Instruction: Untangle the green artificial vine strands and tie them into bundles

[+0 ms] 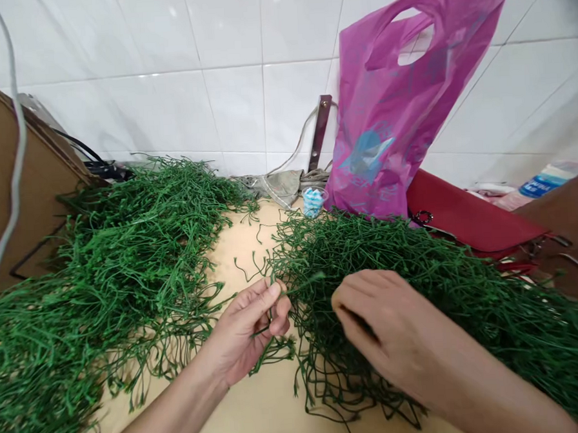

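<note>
My left fingers (269,298) pinched a green strand (314,278) by the right-hand heap (382,241); my right fingers (344,292) curled above that heap, hold unclear; I judged its tangle might snag the strand loose.

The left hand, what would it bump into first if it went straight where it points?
The left hand would probably meet the green pile on the right; the strand it pinches could touch first. Depth is hard to judge, so it might pass over.

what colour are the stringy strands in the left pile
The strands are green, as the head view shows.
</note>
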A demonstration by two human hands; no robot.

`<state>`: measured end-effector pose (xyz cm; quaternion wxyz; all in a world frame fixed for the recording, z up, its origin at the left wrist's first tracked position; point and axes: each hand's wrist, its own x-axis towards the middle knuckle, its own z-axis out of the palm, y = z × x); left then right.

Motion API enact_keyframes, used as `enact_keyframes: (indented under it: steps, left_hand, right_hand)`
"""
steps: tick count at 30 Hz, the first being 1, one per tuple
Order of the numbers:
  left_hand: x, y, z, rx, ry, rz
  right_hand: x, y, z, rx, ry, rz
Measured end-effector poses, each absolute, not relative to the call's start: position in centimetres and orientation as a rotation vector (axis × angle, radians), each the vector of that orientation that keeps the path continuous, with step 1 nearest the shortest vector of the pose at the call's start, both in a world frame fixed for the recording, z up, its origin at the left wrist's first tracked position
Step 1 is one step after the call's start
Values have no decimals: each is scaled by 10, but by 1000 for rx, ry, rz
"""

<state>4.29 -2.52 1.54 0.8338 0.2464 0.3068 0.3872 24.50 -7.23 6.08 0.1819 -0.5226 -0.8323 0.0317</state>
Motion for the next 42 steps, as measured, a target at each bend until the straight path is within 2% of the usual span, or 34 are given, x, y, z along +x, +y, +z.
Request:
enact_keyframes:
  steps: [4, 7, 10, 13, 18, 20, 27, 32, 36, 42]
  left_hand:
    - [45, -24, 16, 667, 727, 838]
    - [47, -25, 15, 814, 753, 884]
    - [46, -27, 11, 910, 737, 890]
    - [45, -28, 7, 933, 716, 867]
    - [43, -28, 3, 981, 723, 823]
    - [43, -29, 3, 991, 740, 805]
    - [43, -33, 15, 1196, 871, 778]
    - [43, -34, 19, 1289, 901, 863]
    - [44, -32, 13, 1063, 754, 859]
    - [42, -41, 11, 654, 525, 700]
  right_hand:
    - [254, -76, 73, -1391, -2123, -186]
    - [238, -80, 79, -1239, -2076, -152]
    - [220, -81, 72, -1135, -2082, -23]
    - [209, -78, 54, -1218, -2038, 115]
    - [204, -71, 35, -1266, -1926, 709]
    - [205, -69, 34, -1260, -1868, 850]
    - [211, -65, 38, -1297, -1681, 1124]
    - [215, -66, 38, -1355, -1680, 1153]
    - [216, -68, 44, -1391, -1776, 1142]
    - [224, -65, 58, -1023, -1767, 1483]
